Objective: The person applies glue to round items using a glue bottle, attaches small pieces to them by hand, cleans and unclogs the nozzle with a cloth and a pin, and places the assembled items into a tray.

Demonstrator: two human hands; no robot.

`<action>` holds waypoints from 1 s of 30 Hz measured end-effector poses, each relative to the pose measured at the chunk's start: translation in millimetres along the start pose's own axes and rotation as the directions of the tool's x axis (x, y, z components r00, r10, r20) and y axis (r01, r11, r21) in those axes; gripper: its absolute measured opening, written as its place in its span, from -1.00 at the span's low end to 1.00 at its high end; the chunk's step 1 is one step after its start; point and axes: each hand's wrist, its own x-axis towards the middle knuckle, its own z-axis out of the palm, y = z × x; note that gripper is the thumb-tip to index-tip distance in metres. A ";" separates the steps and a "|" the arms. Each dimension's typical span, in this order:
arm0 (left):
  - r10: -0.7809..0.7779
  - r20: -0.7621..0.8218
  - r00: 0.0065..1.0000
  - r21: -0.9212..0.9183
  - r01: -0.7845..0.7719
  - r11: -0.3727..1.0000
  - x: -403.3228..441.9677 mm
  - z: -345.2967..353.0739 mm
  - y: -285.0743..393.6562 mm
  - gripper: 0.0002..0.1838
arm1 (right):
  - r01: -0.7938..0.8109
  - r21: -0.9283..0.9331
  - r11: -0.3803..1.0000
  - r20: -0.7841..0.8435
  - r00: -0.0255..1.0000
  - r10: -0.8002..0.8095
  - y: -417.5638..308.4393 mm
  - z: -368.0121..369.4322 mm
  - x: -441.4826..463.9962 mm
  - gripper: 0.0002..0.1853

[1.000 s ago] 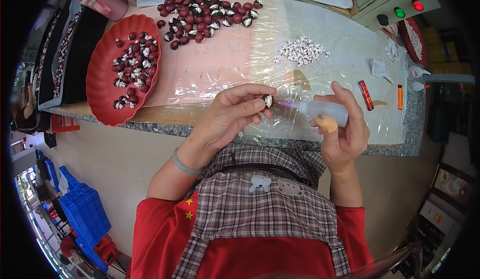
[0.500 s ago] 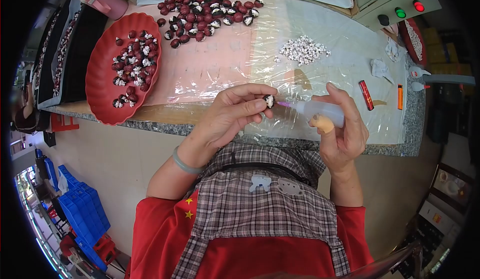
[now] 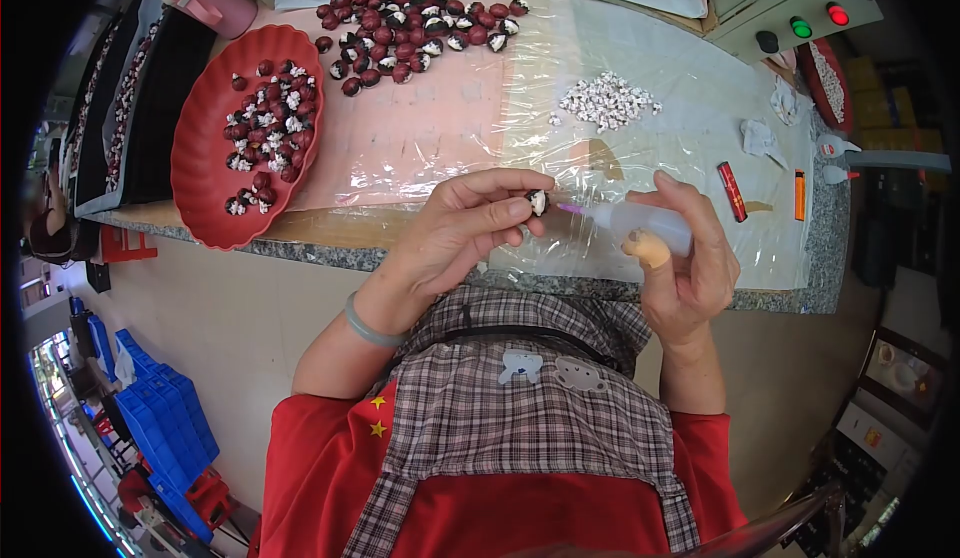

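My left hand [image 3: 475,223] pinches a small dark ball with a white patch [image 3: 538,202] between thumb and fingers. In my right hand [image 3: 695,258] is a translucent squeeze bottle [image 3: 650,224], lying sideways with its purple tip just right of the ball, a small gap between them. A yellowish cover sits on my right thumb. Beyond my hands lies a heap of small white pieces [image 3: 608,101] on the plastic-covered table [image 3: 440,148]. Many dark red and black balls [image 3: 400,43], some with white parts, are spread at the back.
A red scalloped tray [image 3: 195,168] with balls stands at the left, near a pink jug [image 3: 215,3]. At the right are a red tube [image 3: 732,192], an orange lighter [image 3: 800,195], crumpled tissue [image 3: 762,141] and a box with lit buttons [image 3: 800,8]. Blue crates [image 3: 170,423] stand on the floor.
Over the last second the bottle and my right hand have shifted slightly, and the purple tip now sits a little farther right of the ball. My left hand has hardly moved.
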 end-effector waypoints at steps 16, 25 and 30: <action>0.108 -0.008 0.994 -0.045 -0.108 0.993 -11.7 -22.3 13.4 -0.71 | -0.711 0.523 0.470 0.325 0.676 0.662 41.3 20.9 23.3 -0.68; 0.107 -0.063 0.992 -0.038 -0.110 0.993 -18.3 -23.6 15.7 -0.73 | -0.296 -0.163 0.941 0.161 0.933 0.322 56.8 55.6 44.4 -0.79; 0.119 -0.035 0.992 -0.057 -0.120 0.991 -21.3 -29.6 16.3 -0.72 | -0.150 -0.367 0.918 0.180 0.957 0.228 63.1 68.4 45.4 -0.82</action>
